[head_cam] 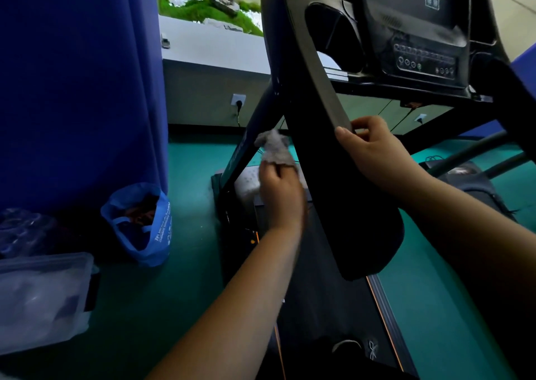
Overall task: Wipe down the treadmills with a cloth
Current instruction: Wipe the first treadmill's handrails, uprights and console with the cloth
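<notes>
**Grey cloth (274, 147) at the upright (259, 112); most wiping left**

The left hand (280, 197) has its grip pinched on the grey cloth, which is bunched above the fingers, at the treadmill's slanted upright. Right of that grip the broad handrail (333, 191) crowds close. The right hand (377, 150) clamps the handrail's edge. Console (420, 31) and belt (324, 307) likely remain. Open room lies leftward, toward the blue bag (139, 234).

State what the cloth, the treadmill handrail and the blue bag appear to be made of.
The cloth: soft grey fabric, likely terry or microfibre; fuzzy, crumpled. The handrail: probably matte black moulded plastic; smooth, even, dull sheen. The blue bag: seemingly non-woven fabric; slumps softly, printed side.
</notes>
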`<state>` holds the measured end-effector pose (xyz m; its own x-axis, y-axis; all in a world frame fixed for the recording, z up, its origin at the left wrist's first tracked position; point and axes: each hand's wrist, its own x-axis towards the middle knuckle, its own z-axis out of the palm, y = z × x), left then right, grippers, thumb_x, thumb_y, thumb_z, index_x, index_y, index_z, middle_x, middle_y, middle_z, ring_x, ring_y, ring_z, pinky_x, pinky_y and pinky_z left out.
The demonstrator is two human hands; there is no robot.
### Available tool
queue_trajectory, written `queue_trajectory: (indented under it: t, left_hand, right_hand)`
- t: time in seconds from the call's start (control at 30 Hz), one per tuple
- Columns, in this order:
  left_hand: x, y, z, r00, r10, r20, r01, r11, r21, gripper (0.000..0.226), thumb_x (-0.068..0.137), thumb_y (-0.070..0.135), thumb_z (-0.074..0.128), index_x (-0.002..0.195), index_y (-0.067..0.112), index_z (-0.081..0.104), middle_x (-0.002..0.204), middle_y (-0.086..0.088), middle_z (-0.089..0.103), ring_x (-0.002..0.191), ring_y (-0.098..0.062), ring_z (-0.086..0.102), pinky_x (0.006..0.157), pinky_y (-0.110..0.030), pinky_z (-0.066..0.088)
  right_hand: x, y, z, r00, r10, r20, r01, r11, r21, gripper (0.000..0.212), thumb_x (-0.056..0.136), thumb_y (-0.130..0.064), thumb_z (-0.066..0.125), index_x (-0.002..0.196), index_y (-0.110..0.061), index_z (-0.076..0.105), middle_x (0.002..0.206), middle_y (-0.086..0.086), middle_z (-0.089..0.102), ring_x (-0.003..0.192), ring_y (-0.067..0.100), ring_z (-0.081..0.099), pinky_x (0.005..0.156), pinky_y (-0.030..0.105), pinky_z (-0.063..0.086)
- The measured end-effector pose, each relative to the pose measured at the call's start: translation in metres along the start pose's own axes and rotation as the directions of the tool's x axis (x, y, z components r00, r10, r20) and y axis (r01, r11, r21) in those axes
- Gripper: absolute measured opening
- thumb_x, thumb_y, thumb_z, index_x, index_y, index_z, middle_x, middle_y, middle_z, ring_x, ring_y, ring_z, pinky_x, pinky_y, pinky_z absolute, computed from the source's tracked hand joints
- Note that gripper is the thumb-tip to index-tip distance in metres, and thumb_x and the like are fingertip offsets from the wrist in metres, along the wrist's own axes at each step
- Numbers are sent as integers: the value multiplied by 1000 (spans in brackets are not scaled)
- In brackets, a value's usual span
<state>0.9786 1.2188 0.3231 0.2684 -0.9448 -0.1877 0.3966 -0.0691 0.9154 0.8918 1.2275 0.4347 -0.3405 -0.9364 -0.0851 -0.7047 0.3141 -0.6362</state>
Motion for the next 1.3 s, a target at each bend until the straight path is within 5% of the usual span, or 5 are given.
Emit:
queue_trajectory:
  t: [0.17, 0.43, 0.67, 1.13, 1.3]
  left_hand:
    - [8, -8, 28, 958, 96, 270, -61, 989, -137, 31, 98, 35, 51, 128, 29, 52, 122, 2, 62, 115, -11, 58, 99, -35, 47]
    - [95, -21, 27, 974, -182, 135, 177, 983, 47, 34, 98, 23, 42, 123, 3, 56, 119, -16, 62, 105, -25, 58, 81, -22, 38]
    - [80, 1, 58, 904, 364, 225, -385, 921, 58, 44, 96, 31, 41, 140, 25, 46, 149, -5, 40, 138, -23, 36, 111, -46, 33]
    - [130, -12, 37, 886, -330, 325, 352, 936, -9, 52, 100, 44, 37, 122, 0, 54, 83, -8, 65, 78, -12, 58, 65, -30, 53]
    - [102, -7, 32, 972, -166, 167, 175, 984, -41, 29, 102, 40, 34, 100, 22, 57, 93, -4, 64, 82, -14, 62, 74, -22, 50]
  right_hand:
    - [15, -4, 10, 997, -44, -63, 37, 993, -109, 47, 91, -47, 55, 126, -18, 45, 107, -4, 56, 92, 15, 57, 76, 29, 43]
    - [17, -2, 13, 996, -67, -63, 59, 991, -117, 33, 90, -45, 54, 116, -26, 45, 110, -2, 59, 94, 17, 60, 78, 37, 50]
    - [19, -5, 13, 996, -60, -67, 50, 989, -139, 26, 89, -44, 54, 108, -32, 41, 93, -15, 53, 81, 2, 55, 79, 35, 49]
    - [16, -6, 13, 997, -52, -53, 46, 993, -112, 28, 88, -47, 53, 108, -31, 42, 102, -7, 58, 84, 3, 56, 76, 35, 52]
    - [17, -6, 13, 997, -59, -47, 54, 994, -99, 26, 88, -46, 54, 106, -32, 41, 95, -12, 56, 81, 3, 56, 77, 37, 52]
